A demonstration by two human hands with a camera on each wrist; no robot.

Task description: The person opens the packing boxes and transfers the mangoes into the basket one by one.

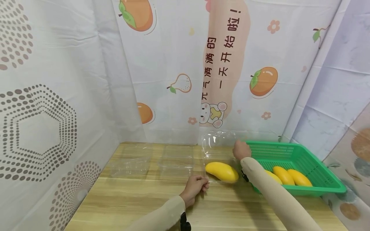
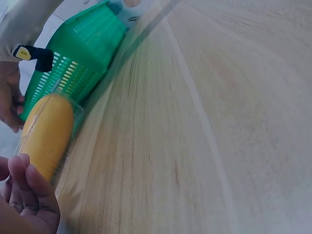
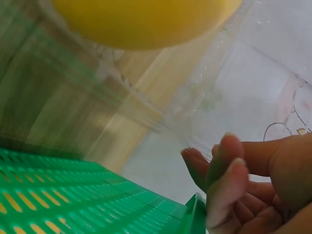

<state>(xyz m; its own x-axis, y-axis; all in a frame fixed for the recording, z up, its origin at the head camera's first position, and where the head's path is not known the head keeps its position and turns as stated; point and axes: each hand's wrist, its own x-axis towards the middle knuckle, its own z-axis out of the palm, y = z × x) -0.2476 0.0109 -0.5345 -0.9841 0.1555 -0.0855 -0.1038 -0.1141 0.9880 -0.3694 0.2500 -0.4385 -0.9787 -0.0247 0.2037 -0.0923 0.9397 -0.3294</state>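
A yellow mango (image 1: 222, 172) lies in a clear plastic box (image 1: 204, 154) whose lid (image 1: 219, 141) stands raised at the back. At the box's front left corner my left hand (image 1: 194, 189) pinches the rim between thumb and fingers. My right hand (image 1: 242, 150) is at the lid's right edge, beside the green basket; in the right wrist view its curled fingers (image 3: 228, 168) and thumb pinch the clear plastic. The same mango (image 2: 48, 134) shows through the box wall in the left wrist view.
A green basket (image 1: 323, 170) on the right holds several mangoes (image 1: 299, 178), partly behind my right forearm. Two more clear plastic boxes, one at far left (image 1: 130, 165) and one in the middle (image 1: 177, 162), stand on the wooden table (image 1: 138, 199). Printed curtains (image 1: 173, 57) enclose the table.
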